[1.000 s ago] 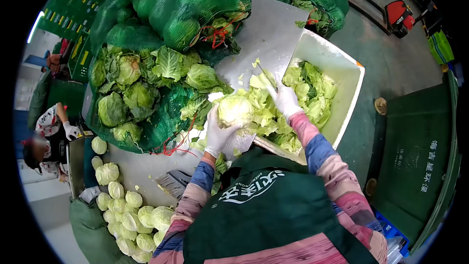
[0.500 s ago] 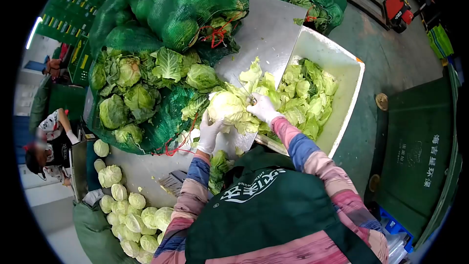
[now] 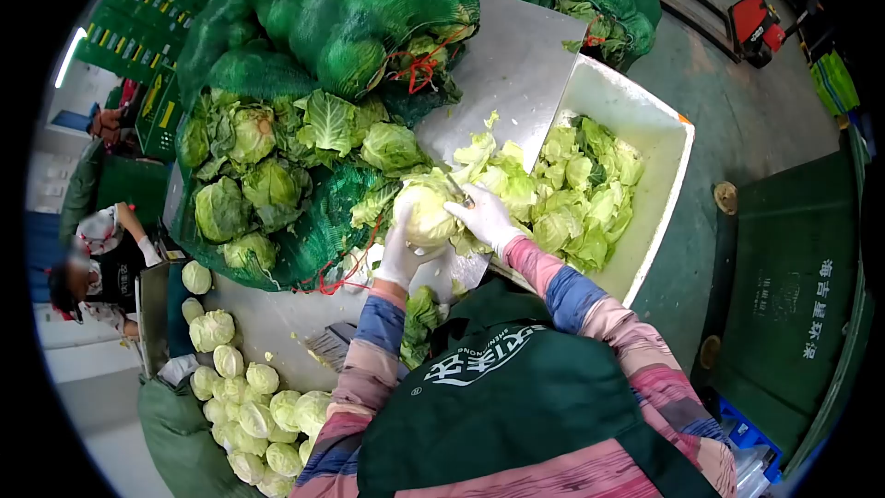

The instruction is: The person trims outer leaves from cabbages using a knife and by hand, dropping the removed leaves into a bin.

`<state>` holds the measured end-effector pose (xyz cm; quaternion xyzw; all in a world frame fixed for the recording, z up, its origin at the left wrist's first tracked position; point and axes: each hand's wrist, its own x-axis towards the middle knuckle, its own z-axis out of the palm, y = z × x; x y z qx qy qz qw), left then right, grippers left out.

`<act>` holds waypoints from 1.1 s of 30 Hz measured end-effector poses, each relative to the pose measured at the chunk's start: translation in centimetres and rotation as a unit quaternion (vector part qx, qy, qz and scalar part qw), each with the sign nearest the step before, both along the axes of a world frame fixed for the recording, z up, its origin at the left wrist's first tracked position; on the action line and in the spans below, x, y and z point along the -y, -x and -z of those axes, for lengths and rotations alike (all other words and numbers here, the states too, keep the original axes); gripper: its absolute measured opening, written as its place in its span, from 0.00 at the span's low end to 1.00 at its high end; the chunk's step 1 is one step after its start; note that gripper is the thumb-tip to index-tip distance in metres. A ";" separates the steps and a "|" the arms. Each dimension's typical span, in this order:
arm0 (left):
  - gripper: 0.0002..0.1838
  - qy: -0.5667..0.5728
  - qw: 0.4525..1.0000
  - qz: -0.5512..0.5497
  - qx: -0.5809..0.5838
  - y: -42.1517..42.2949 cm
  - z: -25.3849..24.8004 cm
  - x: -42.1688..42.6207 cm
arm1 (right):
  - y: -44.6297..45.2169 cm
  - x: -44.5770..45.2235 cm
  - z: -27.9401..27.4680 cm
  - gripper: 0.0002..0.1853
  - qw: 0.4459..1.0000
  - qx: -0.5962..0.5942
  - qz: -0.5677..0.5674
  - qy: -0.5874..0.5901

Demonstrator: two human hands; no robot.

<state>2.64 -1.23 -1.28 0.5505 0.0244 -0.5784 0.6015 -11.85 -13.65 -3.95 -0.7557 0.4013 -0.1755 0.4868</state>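
Note:
A pale green cabbage is between my gloved hands above the metal table. My left hand cups its near left side, fingers wrapped against the leaves. My right hand is closed at the cabbage's right side around what looks like a small knife; its thin dark blade shows above the fingers and the handle is hidden. Loose leaves lie just beyond the right hand, spilling toward a white bin that holds more torn leaves.
An opened green net sack with untrimmed cabbages lies at left, a full sack behind it. Trimmed cabbages are piled at lower left. A metal fork-like tool lies near my left forearm. Another person stands far left.
My right hand and the blade have moved slightly left and down over the cabbage, and leaves by its right side have dropped lower. My left hand still holds the cabbage.

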 end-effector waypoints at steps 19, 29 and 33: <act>0.56 0.043 0.738 0.139 0.658 6.4 -2.9 -0.2 | 11.3 8.7 1.9 0.20 0.934 -0.277 0.197 0.106; 0.59 0.020 0.604 0.227 0.764 7.5 -0.6 3.8 | 8.5 0.4 -3.4 0.32 0.974 -0.131 -0.086 0.161; 0.54 0.046 0.736 0.198 0.646 7.7 -0.1 4.2 | 7.8 0.7 -4.5 0.32 0.963 -0.154 -0.130 0.179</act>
